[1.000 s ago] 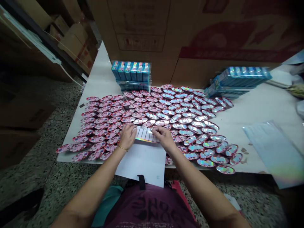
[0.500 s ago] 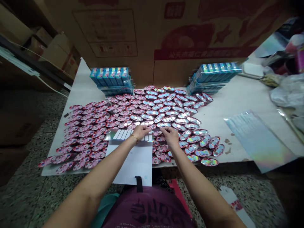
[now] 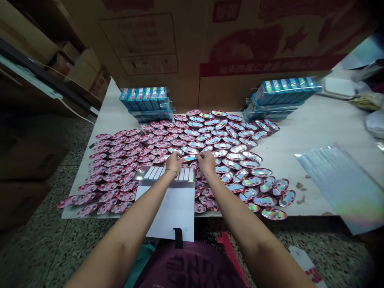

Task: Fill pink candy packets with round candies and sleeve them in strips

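Note:
Fingertips pinched, my left hand [image 3: 174, 163] and my right hand [image 3: 207, 162] hold the two ends of a small shiny holographic sticker strip [image 3: 189, 158]. It lies over the top of an oval red-rimmed piece among the rows; whether it is stuck down flat I cannot tell. Beneath my left wrist is a holographic sticker sheet [image 3: 154, 173] with several white strip-shaped gaps, on top of a white sheet [image 3: 171, 206]. Pink-topped oval pieces [image 3: 109, 178] stand packed to the left. Ovals with shiny strips on top [image 3: 235, 188] fill the middle and right.
Blue boxes in clear wrap are stacked at the back left [image 3: 145, 100] and back right [image 3: 285, 94]. A large cardboard carton [image 3: 192, 48] stands behind them. Another holographic sheet [image 3: 342, 180] overhangs the table's front right edge. Plastic bags and clutter lie far right.
Both hands have moved slightly back and to the left with the strip, which now shows its shiny face over an oval piece. The view has shifted a little.

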